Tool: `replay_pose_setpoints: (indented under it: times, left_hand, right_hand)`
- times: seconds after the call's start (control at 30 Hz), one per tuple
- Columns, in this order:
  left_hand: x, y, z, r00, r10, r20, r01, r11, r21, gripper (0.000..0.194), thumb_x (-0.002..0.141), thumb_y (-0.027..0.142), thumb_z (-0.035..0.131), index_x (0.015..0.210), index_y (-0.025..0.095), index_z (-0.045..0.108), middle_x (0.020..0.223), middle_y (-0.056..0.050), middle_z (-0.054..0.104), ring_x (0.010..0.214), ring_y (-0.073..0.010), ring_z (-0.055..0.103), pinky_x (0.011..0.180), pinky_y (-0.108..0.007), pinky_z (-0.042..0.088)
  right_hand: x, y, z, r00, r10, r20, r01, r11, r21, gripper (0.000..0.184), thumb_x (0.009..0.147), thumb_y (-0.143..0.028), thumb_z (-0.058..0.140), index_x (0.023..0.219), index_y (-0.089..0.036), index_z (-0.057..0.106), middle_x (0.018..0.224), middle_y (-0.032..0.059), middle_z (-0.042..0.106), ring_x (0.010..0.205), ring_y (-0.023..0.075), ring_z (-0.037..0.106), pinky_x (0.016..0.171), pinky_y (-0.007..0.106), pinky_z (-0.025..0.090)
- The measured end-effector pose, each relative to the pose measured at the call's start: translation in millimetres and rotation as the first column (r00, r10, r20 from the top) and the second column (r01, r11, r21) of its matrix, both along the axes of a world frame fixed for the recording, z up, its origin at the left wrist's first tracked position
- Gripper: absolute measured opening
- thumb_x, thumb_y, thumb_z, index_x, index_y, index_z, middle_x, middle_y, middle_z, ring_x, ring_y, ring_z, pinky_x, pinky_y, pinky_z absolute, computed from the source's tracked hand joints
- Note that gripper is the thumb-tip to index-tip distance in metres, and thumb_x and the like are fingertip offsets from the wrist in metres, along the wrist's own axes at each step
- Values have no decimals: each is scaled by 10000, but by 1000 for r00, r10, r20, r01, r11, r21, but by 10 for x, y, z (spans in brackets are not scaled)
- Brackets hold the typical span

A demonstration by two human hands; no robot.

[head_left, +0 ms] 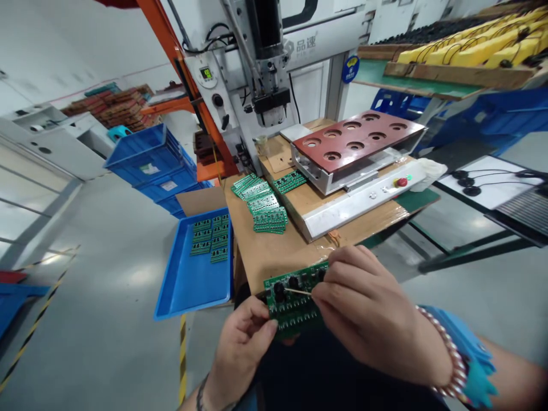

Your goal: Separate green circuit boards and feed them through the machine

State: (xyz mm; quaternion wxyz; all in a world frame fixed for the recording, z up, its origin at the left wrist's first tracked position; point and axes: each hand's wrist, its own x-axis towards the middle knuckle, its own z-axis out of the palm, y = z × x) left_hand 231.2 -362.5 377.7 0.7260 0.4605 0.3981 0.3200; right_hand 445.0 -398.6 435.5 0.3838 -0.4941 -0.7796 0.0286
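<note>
A green circuit board [295,311] with black round parts along it is tilted up in front of me, over the near edge of the bench. My left hand [246,337] pinches its left end between thumb and fingers. Held in a pinch by my right hand [359,302] is a thin pale stick [297,291], which looks wooden. The stick's tip is at the black part [279,291] nearest the board's left end; whether it touches cannot be made out. My right hand covers the board's right end.
Overlapping circuit boards [263,205] lie on the bench [244,240]. At left, a blue tray [171,285] holds several more. A machine head [272,103] stands above a reddish-brown fixture plate [346,137] with round holes. The control bar [355,202] has a red button [401,182]. Blue crates [145,160] are stacked behind.
</note>
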Motion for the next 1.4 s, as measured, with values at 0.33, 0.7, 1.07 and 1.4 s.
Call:
replay_pose_setpoints:
  times: [0.33, 0.7, 1.07, 1.4]
  left_hand:
    - [-3, 5, -14, 1000, 5, -8, -5, 1000, 14, 101, 776, 206, 662, 719, 197, 579, 655, 7, 665, 597, -155, 620, 632, -295, 497]
    - [-17, 9, -11, 1000, 15, 0, -15, 1000, 3, 108, 774, 196, 665, 723, 205, 570, 659, 17, 662, 605, -153, 625, 623, -281, 491]
    - [-4, 5, -17, 1000, 12, 20, -12, 1000, -18, 120, 770, 201, 668, 727, 210, 557, 649, 22, 680, 580, -158, 639, 623, -295, 513]
    - [-9, 9, -23, 998, 12, 54, -11, 1000, -22, 124, 782, 180, 662, 747, 209, 546, 666, 41, 678, 604, -151, 658, 631, -292, 526]
  right_hand:
    - [-14, 38, 24, 1000, -11, 4, 11, 1000, 21, 110, 814, -104, 517, 752, -149, 596, 682, 29, 517, 730, 153, 403, 639, 335, 315]
    - [-45, 7, 41, 999, 32, 32, -33, 999, 10, 120, 822, -103, 505, 734, -139, 578, 682, 17, 491, 737, 140, 383, 652, 321, 306]
    - [13, 10, 26, 1000, -1, 12, 1, 1000, 13, 109, 815, -99, 524, 738, -139, 590, 675, 26, 511, 733, 147, 396, 648, 338, 319]
    - [1, 40, 38, 1000, -25, 18, 24, 999, 44, 104, 810, -93, 528, 754, -130, 607, 671, 35, 520, 733, 154, 413, 640, 342, 330]
